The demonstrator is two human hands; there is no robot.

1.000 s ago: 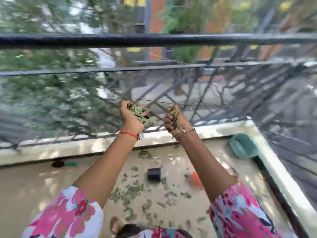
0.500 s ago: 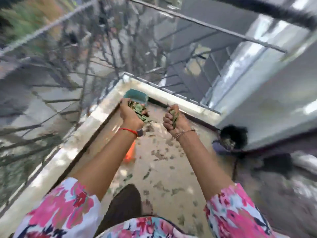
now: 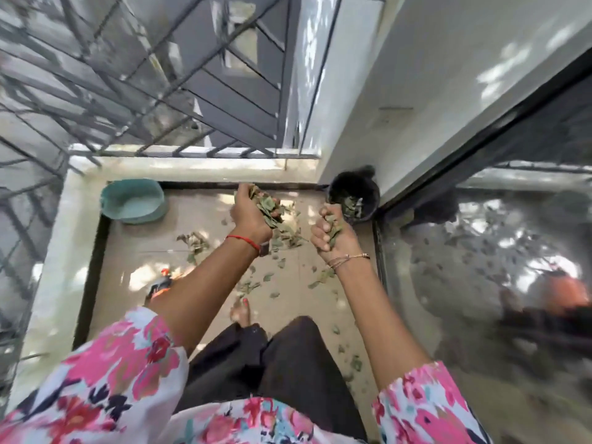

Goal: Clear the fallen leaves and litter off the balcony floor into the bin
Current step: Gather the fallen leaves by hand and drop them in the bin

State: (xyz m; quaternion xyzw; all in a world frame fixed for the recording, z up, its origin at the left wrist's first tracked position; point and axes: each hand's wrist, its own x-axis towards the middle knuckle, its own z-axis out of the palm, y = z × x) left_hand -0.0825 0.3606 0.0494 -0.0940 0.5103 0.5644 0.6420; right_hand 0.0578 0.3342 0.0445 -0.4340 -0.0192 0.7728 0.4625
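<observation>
My left hand (image 3: 248, 216) grips a thick bunch of green fallen leaves (image 3: 267, 206), raised above the balcony floor. My right hand (image 3: 331, 237) grips a smaller clump of leaves (image 3: 333, 230), just left of and in front of the black bin (image 3: 368, 200). The bin stands in the far right corner against the white wall and holds some leaves and litter. More loose leaves (image 3: 192, 243) lie scattered over the beige tiled floor (image 3: 134, 261) between my hands and my feet.
A teal plastic tub (image 3: 133, 201) sits in the far left corner. An orange and black object (image 3: 163, 283) lies on the floor near my left arm. A metal railing (image 3: 144, 91) runs along the left and far edges; a glass sliding door (image 3: 480, 267) is at the right.
My view has swung right from the railing to the balcony's end corner, bringing the black bin close to my right hand. Both hands still hold their leaves.
</observation>
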